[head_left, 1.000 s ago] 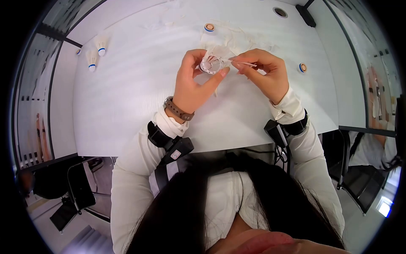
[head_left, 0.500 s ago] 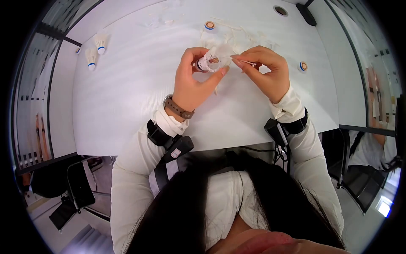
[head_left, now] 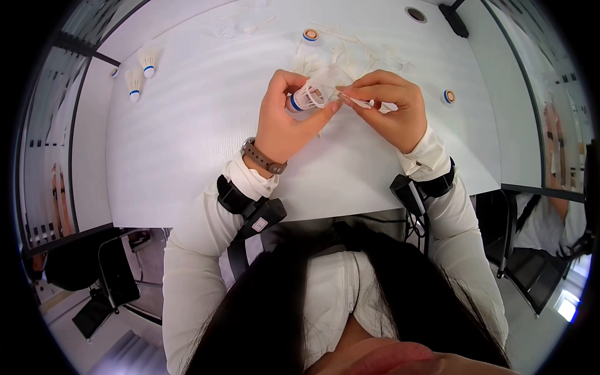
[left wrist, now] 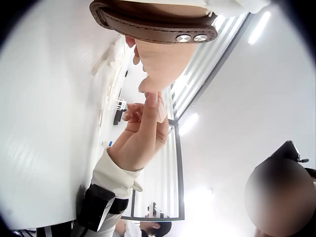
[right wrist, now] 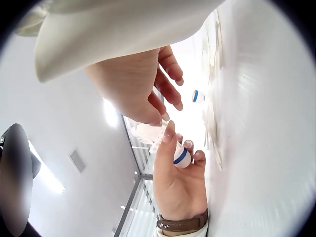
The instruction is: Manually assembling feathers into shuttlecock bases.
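White feather shuttlecock with a blue-banded cork base (head_left: 304, 99) is held just above the white counter (head_left: 187, 156), near its far middle, lying on its side with the cork pointing to the person's left. The left hand (head_left: 284, 122) is curled around it, thumb under and fingers over, gripping it near the cork; a brown leather strap (head_left: 262, 159) sits on that wrist. The right hand (head_left: 390, 112) is right beside it, its fingertips closed in a pinch on a thin white feather (head_left: 362, 103) at the open skirt end of the shuttlecock. Behind the hands, a scatter of loose white feathers (head_left: 350, 53) lies on the counter, with one round bare cork base (head_left: 310, 35) at its far edge and another cork base (head_left: 448, 96) off to the right. Two whole white shuttlecocks (head_left: 140, 74) lie well apart from the hands at the counter's far left corner.
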Motion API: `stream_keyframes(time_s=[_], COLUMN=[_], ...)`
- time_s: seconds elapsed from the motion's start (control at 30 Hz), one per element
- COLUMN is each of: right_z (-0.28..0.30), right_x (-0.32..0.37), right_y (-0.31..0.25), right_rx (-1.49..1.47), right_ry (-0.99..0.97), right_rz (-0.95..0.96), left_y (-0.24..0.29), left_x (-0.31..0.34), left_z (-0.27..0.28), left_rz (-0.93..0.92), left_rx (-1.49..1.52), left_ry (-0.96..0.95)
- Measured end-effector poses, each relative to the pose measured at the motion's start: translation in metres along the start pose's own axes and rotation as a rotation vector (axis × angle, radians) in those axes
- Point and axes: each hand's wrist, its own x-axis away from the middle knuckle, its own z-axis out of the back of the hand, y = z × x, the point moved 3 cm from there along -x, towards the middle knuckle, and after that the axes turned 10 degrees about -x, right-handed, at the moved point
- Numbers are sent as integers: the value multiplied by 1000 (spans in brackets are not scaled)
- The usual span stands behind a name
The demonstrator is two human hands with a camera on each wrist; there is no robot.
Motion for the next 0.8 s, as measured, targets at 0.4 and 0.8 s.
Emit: stream_keyframes(time_s=[0.4,0.8], right_z=[-4,-3], right_x=[1,1], right_y=[-6,-4], right_rx=[-18,12], right_ry=[-31,25], right_rz=[-10,51], left_y=[-2,-3], left_x=[0,0], left_z=[0,-2], left_rz=[-23,38], left_rx=[-38,16], left_ry=[4,-16])
